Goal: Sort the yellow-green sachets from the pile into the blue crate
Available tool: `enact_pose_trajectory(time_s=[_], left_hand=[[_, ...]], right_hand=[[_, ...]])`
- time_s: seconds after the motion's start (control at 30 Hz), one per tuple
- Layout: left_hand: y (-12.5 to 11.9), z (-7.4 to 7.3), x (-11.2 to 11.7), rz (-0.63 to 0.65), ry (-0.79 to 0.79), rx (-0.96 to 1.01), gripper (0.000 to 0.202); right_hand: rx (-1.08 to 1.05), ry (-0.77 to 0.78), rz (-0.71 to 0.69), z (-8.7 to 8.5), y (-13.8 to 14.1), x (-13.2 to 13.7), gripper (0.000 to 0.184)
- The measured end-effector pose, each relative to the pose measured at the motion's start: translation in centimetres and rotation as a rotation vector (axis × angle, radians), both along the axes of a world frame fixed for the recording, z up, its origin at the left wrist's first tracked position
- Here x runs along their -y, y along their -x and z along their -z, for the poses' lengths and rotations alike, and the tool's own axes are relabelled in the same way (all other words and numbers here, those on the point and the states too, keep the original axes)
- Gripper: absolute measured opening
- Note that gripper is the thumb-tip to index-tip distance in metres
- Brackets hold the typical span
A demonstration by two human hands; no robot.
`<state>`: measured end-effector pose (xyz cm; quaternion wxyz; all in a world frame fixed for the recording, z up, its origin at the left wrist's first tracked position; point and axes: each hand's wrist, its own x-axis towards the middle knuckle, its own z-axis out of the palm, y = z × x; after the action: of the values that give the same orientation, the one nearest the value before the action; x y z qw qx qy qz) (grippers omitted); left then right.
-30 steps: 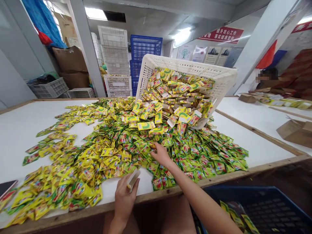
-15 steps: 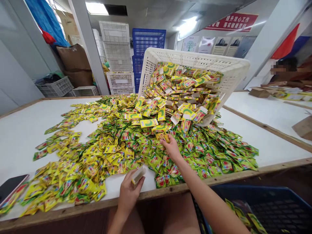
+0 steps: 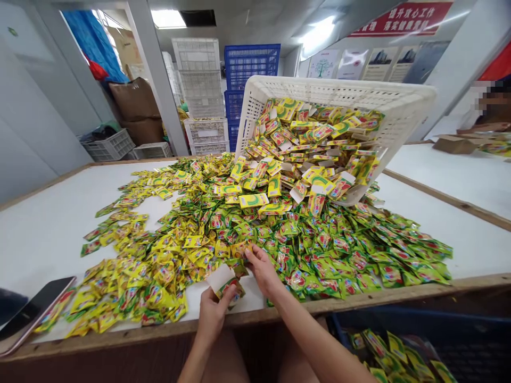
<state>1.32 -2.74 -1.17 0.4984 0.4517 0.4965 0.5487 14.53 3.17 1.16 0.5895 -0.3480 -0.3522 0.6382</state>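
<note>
My left hand [image 3: 212, 314] is closed on a small open carton [image 3: 224, 281] held at the table's near edge, its flap up. My right hand [image 3: 261, 267] pinches a yellow sachet [image 3: 241, 249] just beside the carton's mouth, fingers closed on it. Both hands sit at the front of a wide heap of yellow and green sachets [image 3: 279, 239] spread over the white table [image 3: 43, 234]. Behind the heap a white plastic crate [image 3: 399, 109] lies tipped toward me, spilling small yellow cartons [image 3: 307, 143] onto the sachets.
A phone [image 3: 34, 311] lies at the table's front left corner. A blue crate [image 3: 399, 346] with several packets stands low at my right. White and blue crates [image 3: 223, 90] are stacked behind. Another person [image 3: 493, 103] sits at the far right table with cardboard boxes [image 3: 451, 144].
My right hand drew back from the middle of the heap toward me with a sachet. My left hand lifted the carton and tilted it open. The view shifted left.
</note>
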Motion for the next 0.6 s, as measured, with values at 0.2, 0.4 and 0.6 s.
enact_pose_trajectory(time_s=[0.2,0.4,0.6], left_hand=[[0.0,-0.3,-0.3,0.011,0.015,0.089,0.045],[0.1,-0.2,-0.1,0.039,0.022,0.029,0.046],[0.1,0.0,0.0,0.048,-0.012,0.027,0.046]], right_hand=[[0.13,-0.055,-0.017,1.6,-0.3,1.1,0.03],[0.104,-0.125,-0.066,0.6,1.1,2.3,0.035],[0.134,-0.101,0.028,1.3,1.5,1.8,0.031]])
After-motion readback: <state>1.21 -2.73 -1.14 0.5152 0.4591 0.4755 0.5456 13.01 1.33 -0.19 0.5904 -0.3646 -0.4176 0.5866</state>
